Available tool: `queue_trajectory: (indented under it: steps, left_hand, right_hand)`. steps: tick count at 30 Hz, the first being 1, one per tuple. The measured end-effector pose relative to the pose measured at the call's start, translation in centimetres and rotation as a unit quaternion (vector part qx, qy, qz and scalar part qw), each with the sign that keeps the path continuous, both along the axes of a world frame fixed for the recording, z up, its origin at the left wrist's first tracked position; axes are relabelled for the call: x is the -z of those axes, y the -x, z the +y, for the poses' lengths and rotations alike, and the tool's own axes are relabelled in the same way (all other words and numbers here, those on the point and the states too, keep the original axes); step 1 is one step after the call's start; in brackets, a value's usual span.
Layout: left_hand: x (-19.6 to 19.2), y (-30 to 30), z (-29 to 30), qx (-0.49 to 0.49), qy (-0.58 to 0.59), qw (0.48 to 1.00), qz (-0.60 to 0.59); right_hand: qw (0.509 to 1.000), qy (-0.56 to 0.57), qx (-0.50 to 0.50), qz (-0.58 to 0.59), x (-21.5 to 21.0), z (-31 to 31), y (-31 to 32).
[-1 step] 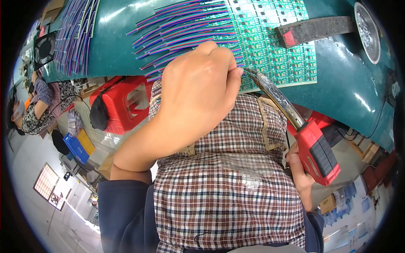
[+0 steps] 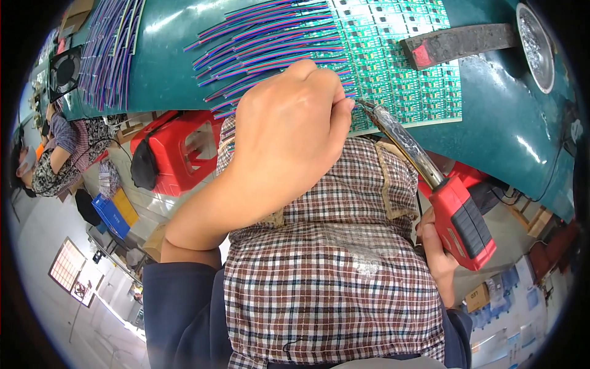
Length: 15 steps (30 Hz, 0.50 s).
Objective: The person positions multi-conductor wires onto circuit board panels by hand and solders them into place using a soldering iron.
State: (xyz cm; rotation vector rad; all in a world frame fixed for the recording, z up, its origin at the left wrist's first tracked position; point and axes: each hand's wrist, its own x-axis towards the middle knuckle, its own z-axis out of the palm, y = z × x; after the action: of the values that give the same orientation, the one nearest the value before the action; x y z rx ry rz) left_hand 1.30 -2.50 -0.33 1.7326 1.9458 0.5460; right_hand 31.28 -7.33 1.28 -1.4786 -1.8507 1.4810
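My left hand point(image 2: 292, 123) is closed in a pinch at the lower edge of a green circuit board panel point(image 2: 399, 92). Between its thumb and forefinger is the end of a thin wire, mostly hidden by the hand. Thin blue, red and green wires point(image 2: 270, 46) run left from the panel in several rows. My right hand point(image 2: 437, 249) is wrapped round the red and black handle of a soldering iron point(image 2: 462, 224). Its metal barrel slants up and left, and the dark tip reaches the panel just right of my left fingertips.
A dark curved bar with a red end point(image 2: 461, 46) lies across the panel's right part. Beside it stands a round metal dish point(image 2: 534, 49). More wires point(image 2: 110, 55) and a small black fan point(image 2: 64, 71) are on the left. A red stool point(image 2: 178, 150) stands below; another person point(image 2: 58, 147) sits far left.
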Motion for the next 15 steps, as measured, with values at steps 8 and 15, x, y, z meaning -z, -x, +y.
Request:
queue_trajectory:
  steps: [8, 15]
  left_hand:
    - [0.04, -0.06, 0.00, 0.002, 0.001, 1.000, 0.011]
    - [0.13, -0.06, 0.02, 0.001, 0.001, 1.000, 0.013]
  right_hand:
    - [1.000, -0.002, -0.013, 0.002, -0.62, 0.37, -0.10]
    - [0.998, -0.038, -0.047, -0.029, -0.37, 0.19, -0.78]
